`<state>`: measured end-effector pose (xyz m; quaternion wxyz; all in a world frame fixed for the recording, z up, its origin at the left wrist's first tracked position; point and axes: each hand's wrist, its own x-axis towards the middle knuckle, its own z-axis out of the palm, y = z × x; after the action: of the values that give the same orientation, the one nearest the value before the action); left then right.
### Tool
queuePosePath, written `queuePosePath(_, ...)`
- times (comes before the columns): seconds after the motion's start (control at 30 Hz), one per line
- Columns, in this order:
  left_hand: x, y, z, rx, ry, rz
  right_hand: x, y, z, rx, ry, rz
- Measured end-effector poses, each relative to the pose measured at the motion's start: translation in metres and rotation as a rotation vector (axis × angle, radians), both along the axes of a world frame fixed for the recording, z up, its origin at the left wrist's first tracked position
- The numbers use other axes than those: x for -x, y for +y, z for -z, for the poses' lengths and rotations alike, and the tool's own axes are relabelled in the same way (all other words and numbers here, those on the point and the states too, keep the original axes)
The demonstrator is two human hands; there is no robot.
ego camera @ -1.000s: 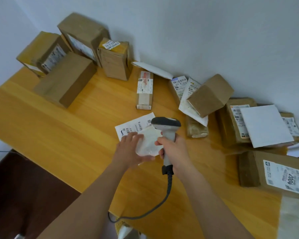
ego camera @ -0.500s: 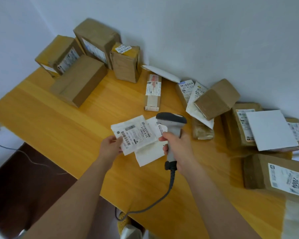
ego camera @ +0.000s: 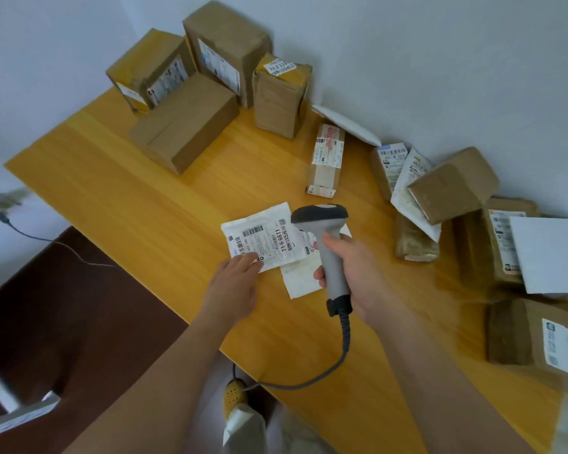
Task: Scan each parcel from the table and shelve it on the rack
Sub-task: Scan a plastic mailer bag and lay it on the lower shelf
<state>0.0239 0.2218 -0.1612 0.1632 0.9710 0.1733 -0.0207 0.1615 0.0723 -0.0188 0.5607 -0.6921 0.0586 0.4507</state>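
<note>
- A yellow wooden table (ego camera: 145,204) runs along a pale wall, with brown cardboard boxes (ego camera: 184,126) crowded at the far corner and more taped parcels (ego camera: 453,185) strewn down the right side; no rack shows from where I stand.
- A moment ago the left hand was fumbling with two flat white packets bunched under the scanner; now one white mailer (ego camera: 263,239) has been drawn clear to the left and lifted, its label and barcode turned face up. To my eye that readies it for the scan, with shelving yet to come.
- The second white packet (ego camera: 300,280) lies flat on the table, partly under the lifted one.
- The left hand (ego camera: 233,290) reaches forward and pinches the mailer's near edge, fingers on top.
- The right hand (ego camera: 351,273) is wrapped round the grey handle of the barcode scanner (ego camera: 325,244), whose dark head sits just right of the label, its cord trailing off the table's near edge.
</note>
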Motion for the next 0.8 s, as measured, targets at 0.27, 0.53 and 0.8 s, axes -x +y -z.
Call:
queuePosePath(0.27,0.003,-0.004,-0.004,-0.171,0.327,-0.012,0.019,0.014,-0.012,-0.012,-0.073,-0.232)
queuePosePath(0.53,0.008,0.033,-0.014,-0.131,0.207,-0.243,0.029,0.024,-0.011,0.002,-0.057,-0.243)
queuePosePath(0.8,0.017,0.036,-0.013,-0.142,0.372,-0.175,0.027,0.052,-0.022,0.013,-0.114,-0.373)
